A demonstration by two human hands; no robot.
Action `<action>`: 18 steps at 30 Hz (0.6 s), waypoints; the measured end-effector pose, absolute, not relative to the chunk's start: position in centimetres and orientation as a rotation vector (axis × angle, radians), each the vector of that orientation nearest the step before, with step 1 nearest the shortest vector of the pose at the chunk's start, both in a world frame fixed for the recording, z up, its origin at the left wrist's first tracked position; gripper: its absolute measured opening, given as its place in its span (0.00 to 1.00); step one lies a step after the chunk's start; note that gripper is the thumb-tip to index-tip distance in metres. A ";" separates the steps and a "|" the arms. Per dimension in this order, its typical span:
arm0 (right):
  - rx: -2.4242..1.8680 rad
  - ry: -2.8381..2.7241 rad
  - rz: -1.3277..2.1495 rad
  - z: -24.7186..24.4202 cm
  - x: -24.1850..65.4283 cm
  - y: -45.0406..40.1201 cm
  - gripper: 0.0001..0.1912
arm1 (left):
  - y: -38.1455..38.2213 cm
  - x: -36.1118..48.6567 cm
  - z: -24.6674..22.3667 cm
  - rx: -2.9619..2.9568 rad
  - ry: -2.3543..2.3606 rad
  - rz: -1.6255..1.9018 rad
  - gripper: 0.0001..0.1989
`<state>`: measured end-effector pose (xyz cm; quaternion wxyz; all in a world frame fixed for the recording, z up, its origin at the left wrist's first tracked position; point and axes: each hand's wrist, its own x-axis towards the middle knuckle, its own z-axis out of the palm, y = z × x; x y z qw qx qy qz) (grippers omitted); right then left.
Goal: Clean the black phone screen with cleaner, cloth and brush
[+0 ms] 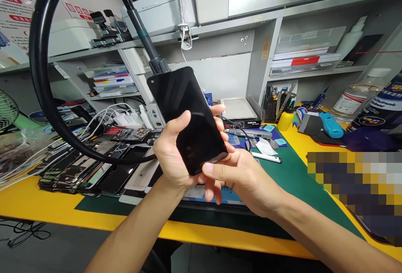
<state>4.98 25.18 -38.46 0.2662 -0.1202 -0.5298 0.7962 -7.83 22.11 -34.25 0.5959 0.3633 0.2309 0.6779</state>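
Note:
A black smartphone (pixel 191 122) is held up in front of me, tilted, with its dark screen facing me and a small camera hole at its upper left corner. My left hand (pixel 174 151) is wrapped round it from behind, the thumb on the left edge of the screen and fingertips showing past the right edge. At the phone's bottom end, my right hand (pixel 241 172) grips the lower corner, its thumb on the front and other fingers partly hidden behind.
A black flexible hose (pixel 44 76) loops at the left, above rows of disassembled phones (pixel 72 164). A green mat (pixel 301 197) covers the yellow table (pixel 40 202). Bottles, including a yellow one (pixel 285 119), and a blue tool (pixel 331 125) stand at the right. Shelves rise behind.

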 end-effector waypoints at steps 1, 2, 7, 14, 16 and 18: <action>-0.306 -1.461 2.117 -38.5 5.0 25.1 0.12 | 22.1 -8.0 -34.3 0.876 0.510 1.556 0.23; -0.291 -1.490 2.080 -38.5 5.1 25.1 0.13 | 22.1 -8.1 -34.4 0.909 0.484 1.544 0.26; -0.313 -1.513 1.971 -38.5 5.1 25.0 0.16 | 22.4 -8.1 -34.2 0.960 0.413 1.490 0.49; -0.329 -1.326 2.122 -38.5 5.2 25.5 0.16 | 22.8 -8.1 -34.2 0.949 0.509 1.553 0.41; -0.328 -1.224 2.161 -38.2 5.4 25.6 0.15 | 23.0 -8.3 -34.3 1.016 0.553 1.599 0.40; -0.335 -1.149 2.174 -37.7 5.6 25.6 0.14 | 23.2 -8.6 -34.4 1.066 0.562 1.638 0.36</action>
